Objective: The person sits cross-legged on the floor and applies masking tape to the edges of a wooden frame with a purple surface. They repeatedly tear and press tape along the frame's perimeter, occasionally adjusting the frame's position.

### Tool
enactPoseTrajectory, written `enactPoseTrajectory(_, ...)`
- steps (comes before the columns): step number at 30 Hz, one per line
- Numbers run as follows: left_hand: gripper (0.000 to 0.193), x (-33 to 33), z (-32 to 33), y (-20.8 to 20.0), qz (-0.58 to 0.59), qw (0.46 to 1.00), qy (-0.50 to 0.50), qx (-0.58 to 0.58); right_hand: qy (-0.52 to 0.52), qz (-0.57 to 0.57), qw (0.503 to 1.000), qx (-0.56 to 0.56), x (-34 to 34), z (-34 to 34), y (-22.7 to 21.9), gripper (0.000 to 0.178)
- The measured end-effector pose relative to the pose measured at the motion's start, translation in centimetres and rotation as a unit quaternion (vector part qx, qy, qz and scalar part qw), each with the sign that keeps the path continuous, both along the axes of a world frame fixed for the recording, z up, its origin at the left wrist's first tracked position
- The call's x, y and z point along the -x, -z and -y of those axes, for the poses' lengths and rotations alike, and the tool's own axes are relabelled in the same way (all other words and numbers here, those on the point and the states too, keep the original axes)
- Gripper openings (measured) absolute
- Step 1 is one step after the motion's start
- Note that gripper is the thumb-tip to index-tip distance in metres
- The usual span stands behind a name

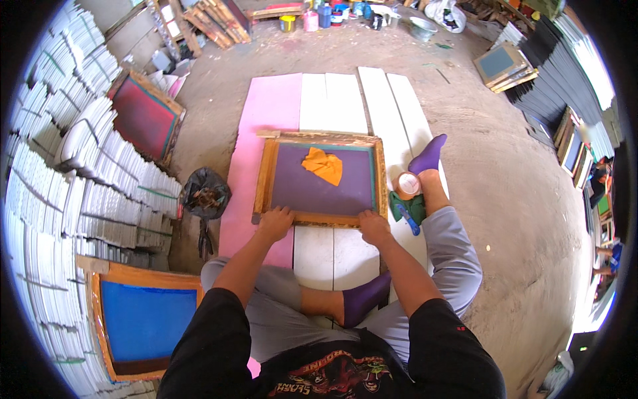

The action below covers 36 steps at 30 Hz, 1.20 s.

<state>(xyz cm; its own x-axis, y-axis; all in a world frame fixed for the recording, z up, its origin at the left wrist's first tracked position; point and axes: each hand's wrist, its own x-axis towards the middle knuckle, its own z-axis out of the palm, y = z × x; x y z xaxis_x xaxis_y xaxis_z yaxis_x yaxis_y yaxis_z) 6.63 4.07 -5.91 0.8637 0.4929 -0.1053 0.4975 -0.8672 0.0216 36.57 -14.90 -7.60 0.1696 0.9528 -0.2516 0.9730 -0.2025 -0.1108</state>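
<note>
A wooden screen-printing frame [267, 169] with purple mesh lies flat in front of me on pink and white boards. My left hand [276, 223] grips its near rail at the left corner, fingers curled over the wood. At the right corner of that same rail, my right hand [374, 227] is closed in a like way. An orange cloth [323, 166] lies crumpled on the far middle of the mesh. Just right of the frame sits a round peach-coloured tub [407, 185], beside a dark green cloth [415, 206] and a blue-handled tool [407, 218] whose kind I cannot make out.
White stacked sheets [100, 159] line the left side. A blue-mesh frame [143, 322] leans near my left, a red-mesh frame [143, 116] farther off. A black bag [206, 193] stands left of the boards. Paint containers [324, 16] stand far ahead. My legs flank the near boards.
</note>
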Motion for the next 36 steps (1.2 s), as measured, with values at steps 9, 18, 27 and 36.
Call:
enactPoseTrajectory(9,0.050,1.3,1.7,2.4,0.096,0.988,-0.005,-0.120,0.029,0.005,0.998,-0.054,1.3,1.0,-0.2,0.043)
enactPoseTrajectory(18,0.047,1.6,2.9,2.6,0.137,0.979,0.012,-0.151,0.002,0.103,0.987,-0.127,0.8,2.1,2.5,0.039)
enactPoseTrajectory(27,0.022,2.2,-3.7,-0.5,0.018,0.989,0.058,-0.137,-0.012,0.044,0.989,-0.137,5.8,1.8,-0.6,0.030)
enactPoseTrajectory(36,0.053,2.5,-2.7,0.8,0.256,0.932,-0.227,-0.124,-0.015,-0.058,0.991,-0.121,14.8,-1.7,0.0,0.042)
